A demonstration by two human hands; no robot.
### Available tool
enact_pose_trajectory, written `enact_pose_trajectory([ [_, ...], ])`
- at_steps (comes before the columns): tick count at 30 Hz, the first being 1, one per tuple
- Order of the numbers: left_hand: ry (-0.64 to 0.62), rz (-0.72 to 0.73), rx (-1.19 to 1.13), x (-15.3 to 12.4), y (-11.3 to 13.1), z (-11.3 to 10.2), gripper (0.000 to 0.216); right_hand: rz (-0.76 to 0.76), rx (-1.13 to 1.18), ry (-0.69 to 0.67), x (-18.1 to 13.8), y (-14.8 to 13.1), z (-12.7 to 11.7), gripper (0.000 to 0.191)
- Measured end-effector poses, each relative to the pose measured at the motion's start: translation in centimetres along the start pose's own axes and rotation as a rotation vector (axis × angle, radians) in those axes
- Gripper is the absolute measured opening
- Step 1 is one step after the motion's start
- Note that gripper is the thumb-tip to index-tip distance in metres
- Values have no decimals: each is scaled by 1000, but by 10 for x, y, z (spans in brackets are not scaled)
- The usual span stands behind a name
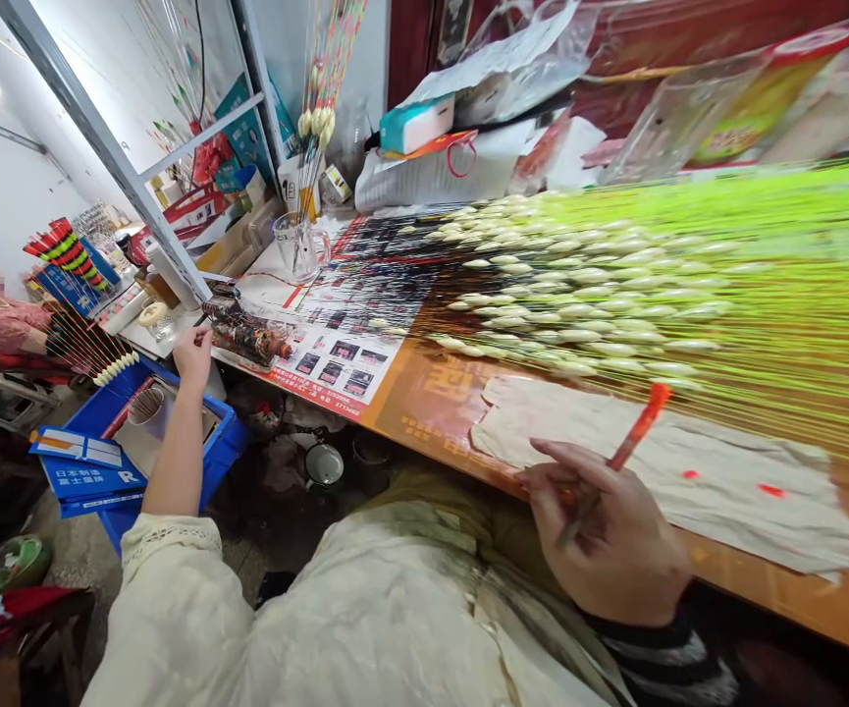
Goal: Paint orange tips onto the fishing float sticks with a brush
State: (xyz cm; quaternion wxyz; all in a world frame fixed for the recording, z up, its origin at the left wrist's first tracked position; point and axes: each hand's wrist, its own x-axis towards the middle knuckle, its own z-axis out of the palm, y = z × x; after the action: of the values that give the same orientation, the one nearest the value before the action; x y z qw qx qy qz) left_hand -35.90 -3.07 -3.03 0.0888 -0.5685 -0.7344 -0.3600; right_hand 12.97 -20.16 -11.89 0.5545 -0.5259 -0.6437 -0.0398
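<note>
My left hand reaches out to the far left edge of the table. Its fingers are pinched together beside a small stained device; anything between them is too small to make out. My right hand is closed around a slim paintbrush, tilted with its red end up. Beneath that hand lies a crumpled cream cloth with red spots. Behind the cloth, many fishing floats with cream spindle bodies lie in a wide row, their dark stems pointing left and yellow-green ends right.
A glass mug holds upright floats. Below my left arm stands a blue crate with a cup in it. A metal frame post rises at the left. Plastic bags crowd the back. Another person sits far left.
</note>
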Motion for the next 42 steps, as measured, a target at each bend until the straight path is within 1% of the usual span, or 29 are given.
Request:
enact_pose_trajectory([
  [4,50,-14,3,22,9,14,17,-25,-13,5,-1,3,0,46],
  [9,79,12,21,32,14,20,12,1,8,-26,-1,5,-2,43],
  [14,102,54,37,39,15,14,11,-44,14,-8,1,2,-2,49],
  [17,151,20,60,40,13,6,9,-46,19,-2,1,1,-2,50],
  [20,192,-31,87,33,11,-3,9,-11,63,8,0,0,-2,48],
  [23,163,-54,109,23,9,-8,14,10,128,-5,0,0,-2,49],
  [27,86,-67,118,18,6,-4,20,10,142,-6,-1,0,-3,49],
  [31,57,-43,43,23,8,4,12,3,133,-5,-1,1,-3,47],
  [33,50,-17,-9,27,10,9,13,-3,134,-14,0,1,-3,47],
  [36,68,6,-66,32,12,15,15,-20,106,-12,1,0,-3,45],
  [42,93,47,-155,44,5,21,8,-59,86,12,4,-3,-5,47],
])
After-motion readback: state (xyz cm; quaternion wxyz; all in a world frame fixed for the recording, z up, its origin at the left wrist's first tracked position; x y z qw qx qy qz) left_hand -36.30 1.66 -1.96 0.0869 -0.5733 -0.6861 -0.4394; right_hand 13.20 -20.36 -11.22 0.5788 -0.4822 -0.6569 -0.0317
